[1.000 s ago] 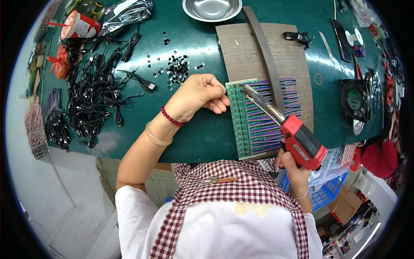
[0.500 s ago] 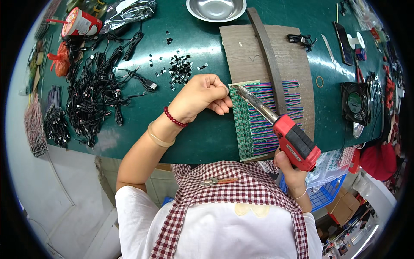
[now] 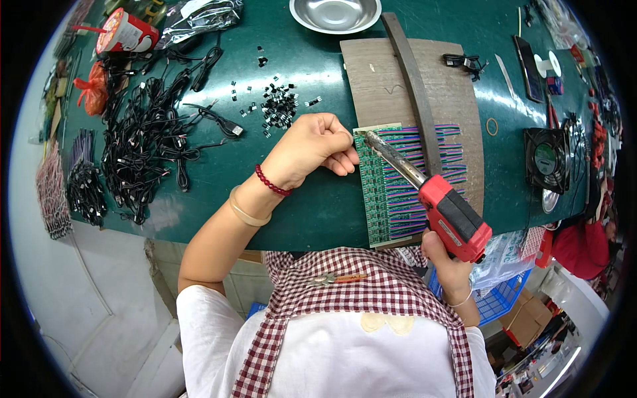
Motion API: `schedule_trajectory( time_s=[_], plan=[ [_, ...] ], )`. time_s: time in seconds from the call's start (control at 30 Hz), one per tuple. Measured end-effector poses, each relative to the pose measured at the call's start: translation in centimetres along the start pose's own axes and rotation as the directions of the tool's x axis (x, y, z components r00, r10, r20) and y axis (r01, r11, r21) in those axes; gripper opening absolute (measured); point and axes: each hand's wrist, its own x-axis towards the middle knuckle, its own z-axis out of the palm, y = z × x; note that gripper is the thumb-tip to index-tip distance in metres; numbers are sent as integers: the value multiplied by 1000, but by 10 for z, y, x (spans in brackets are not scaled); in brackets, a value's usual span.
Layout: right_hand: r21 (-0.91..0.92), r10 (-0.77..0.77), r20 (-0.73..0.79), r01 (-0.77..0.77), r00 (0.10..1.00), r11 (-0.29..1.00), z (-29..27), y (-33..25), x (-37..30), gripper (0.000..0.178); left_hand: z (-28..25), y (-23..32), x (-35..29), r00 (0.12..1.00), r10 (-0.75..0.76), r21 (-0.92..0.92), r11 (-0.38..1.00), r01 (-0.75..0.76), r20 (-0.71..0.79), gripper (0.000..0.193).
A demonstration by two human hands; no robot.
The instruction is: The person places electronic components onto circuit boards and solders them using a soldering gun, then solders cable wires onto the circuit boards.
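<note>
My right hand point(image 3: 449, 265) is wrapped round the red and black handle of a soldering gun point(image 3: 458, 215). Its metal tip rests at the upper left edge of a green circuit board panel point(image 3: 373, 199). Rows of thin coloured wires point(image 3: 406, 205) run rightward from the panel. My left hand point(image 3: 325, 142) is closed in a pinch right beside that tip, at the panel's left edge; whatever lies between thumb and finger is too small to make out. A dark bar point(image 3: 415, 93) lies across the wires on a brown board point(image 3: 368, 73).
Small black connectors point(image 3: 279, 106) lie piled beyond my left hand. Black USB cables point(image 3: 149, 132) are heaped at the left, near a red cup point(image 3: 129, 33). A steel bowl point(image 3: 335, 14) stands at the back. To the right are a fan point(image 3: 547, 159) and a white spool point(image 3: 548, 64).
Almost nothing differs. The view has shifted very slightly; both hands and the soldering gun keep their places at the panel.
</note>
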Motion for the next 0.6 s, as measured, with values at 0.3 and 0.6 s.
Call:
schedule_trajectory(
  time_s=[0.3, 0.6],
  plan=[
    [-75, -32, 56, 36, 998, 997, -4, 1, 1, 20, 2, -2, -1, 1000, 22, -6, 1000, -22, -21, 8],
    [57, -29, -39, 31, 999, 998, -2, 5, -9, 27, 4, 0, -3, 999, 26, 1, 1000, -26, -33, 8]
  ],
)
